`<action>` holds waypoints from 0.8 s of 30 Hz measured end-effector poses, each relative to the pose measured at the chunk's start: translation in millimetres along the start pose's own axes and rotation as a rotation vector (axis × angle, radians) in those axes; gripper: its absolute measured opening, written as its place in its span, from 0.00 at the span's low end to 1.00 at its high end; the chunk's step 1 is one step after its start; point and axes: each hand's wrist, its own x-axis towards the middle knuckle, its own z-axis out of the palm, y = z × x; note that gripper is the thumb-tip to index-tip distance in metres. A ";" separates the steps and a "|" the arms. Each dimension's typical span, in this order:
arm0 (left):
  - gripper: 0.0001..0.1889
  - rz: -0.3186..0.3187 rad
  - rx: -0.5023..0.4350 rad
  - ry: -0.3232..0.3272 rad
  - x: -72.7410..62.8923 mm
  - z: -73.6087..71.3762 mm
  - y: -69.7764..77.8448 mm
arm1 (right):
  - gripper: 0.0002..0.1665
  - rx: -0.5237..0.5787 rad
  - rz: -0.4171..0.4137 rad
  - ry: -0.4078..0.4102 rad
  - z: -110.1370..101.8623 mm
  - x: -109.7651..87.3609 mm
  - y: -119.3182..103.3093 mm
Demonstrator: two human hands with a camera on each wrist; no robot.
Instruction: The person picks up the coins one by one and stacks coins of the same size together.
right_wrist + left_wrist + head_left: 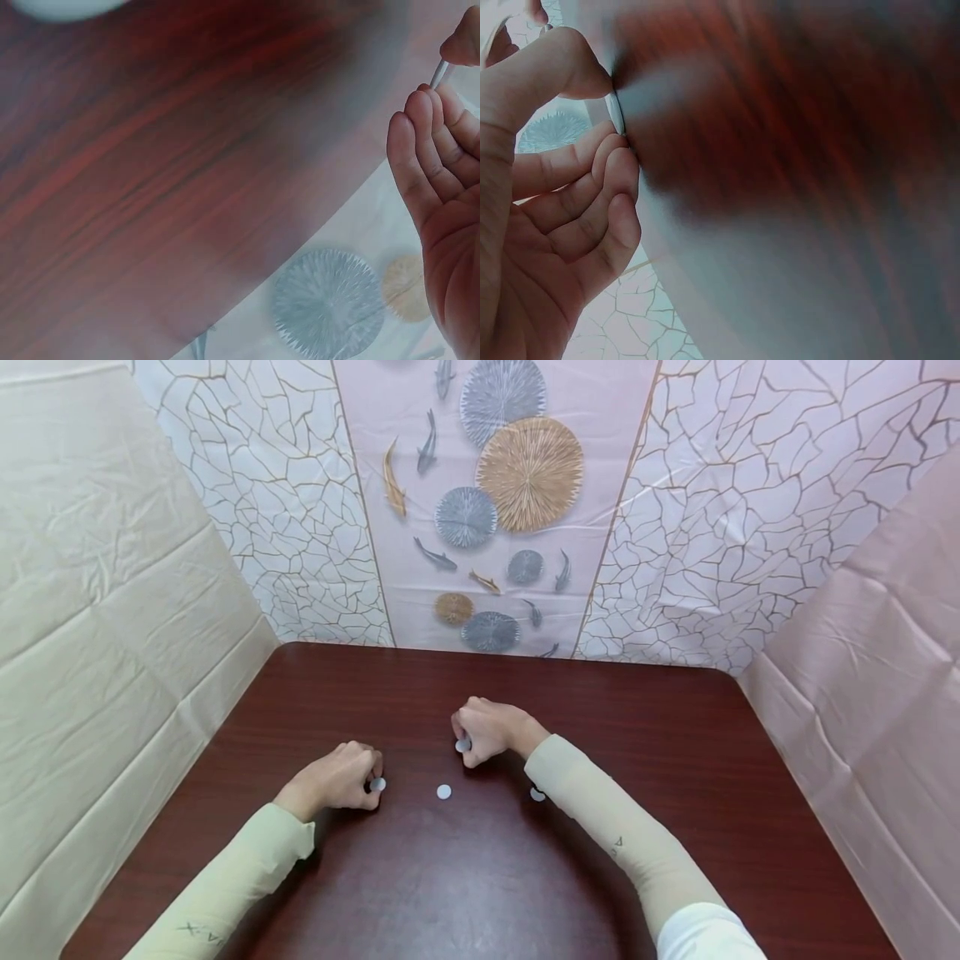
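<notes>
My left hand [337,777] is low over the dark wooden table, its thumb and forefinger pinching the edges of a thin white disc [378,784]. Seen edge-on in the left wrist view, that disc [616,112] is right at the table surface. Farther back and to the right, my right hand [489,729] pinches a second white disc [462,745] between thumb and fingertips. The right wrist view has this disc [439,73] edge-on too. Between the hands, slightly nearer me, lies a loose white disc [444,792]. Another disc [537,795] is partly covered by my right sleeve.
The reddish-brown table [465,877] has a glossy top. A patterned cloth [495,568] with fish and round leaf shapes hangs behind its far edge. Pale cloth walls rise along the left [97,610] and right [862,693] sides.
</notes>
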 end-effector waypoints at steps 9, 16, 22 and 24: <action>0.06 -0.008 0.002 0.003 -0.8 0.9 0.3 | 0.11 0.010 -0.029 -0.005 7.2 15.9 -25.4; 0.07 -0.010 0.009 0.014 -2.9 2.8 -0.6 | 0.12 0.020 -0.025 -0.008 11.1 30.2 -46.4; 0.07 -0.003 0.013 0.022 -2.0 3.2 -1.0 | 0.11 0.052 -0.044 -0.012 14.4 39.6 -62.4; 0.07 0.000 0.006 0.023 -1.7 3.0 -0.9 | 0.11 0.061 -0.045 -0.012 16.6 42.4 -66.8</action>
